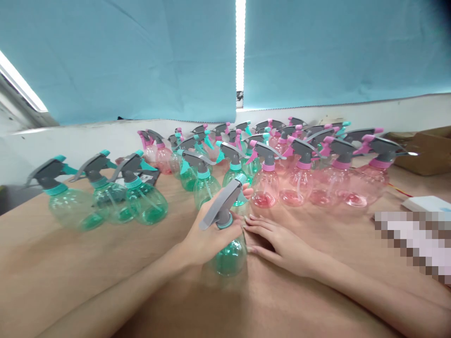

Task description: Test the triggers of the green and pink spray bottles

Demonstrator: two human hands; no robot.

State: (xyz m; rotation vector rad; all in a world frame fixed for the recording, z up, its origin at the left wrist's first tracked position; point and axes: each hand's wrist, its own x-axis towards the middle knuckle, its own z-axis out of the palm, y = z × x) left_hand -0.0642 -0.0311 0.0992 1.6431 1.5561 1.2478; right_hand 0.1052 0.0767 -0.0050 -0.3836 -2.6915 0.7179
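A green spray bottle (230,257) with a grey and teal trigger head is in front of me, its head leaning to the upper right. My left hand (211,230) wraps round its neck, just below the head. To the right of the bottle is my right hand (282,241), low over the table with fingers stretched out. Its fingertips reach the bottle's side; whether they touch it I cannot tell. Just beyond stand another green spray bottle (206,188) and a pink spray bottle (265,188), both with some liquid-like colour at the bottom.
Several more pink and green spray bottles crowd the back of the wooden table (169,291). A green bottle (146,204) stands with others at the left. On the right are a cardboard box (426,152), a white device (428,205) and a blurred-out patch. Blue cloth (141,61) hangs behind.
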